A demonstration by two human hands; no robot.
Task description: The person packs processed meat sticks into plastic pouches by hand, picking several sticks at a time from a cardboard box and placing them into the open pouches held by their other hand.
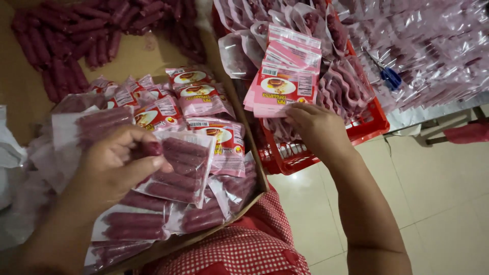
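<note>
My left hand (119,165) is closed around a dark red sausage (151,148), its tip pushed into the open mouth of a clear plastic pouch (178,168) that holds several more sausages. My right hand (316,127) reaches into a red plastic basket (374,125) and rests its fingers on the lower edge of a stack of empty pink printed pouches (282,86). Filled pouches (135,226) lie below the left hand on a cardboard tray (257,175).
Loose sausages (66,38) lie piled at the tray's far left. Sealed pink packs (204,99) sit mid-tray. Heaps of clear pouches (433,51) and blue-handled scissors (389,76) lie on a table at right. Red checked cloth (244,249) covers my lap; tiled floor is at right.
</note>
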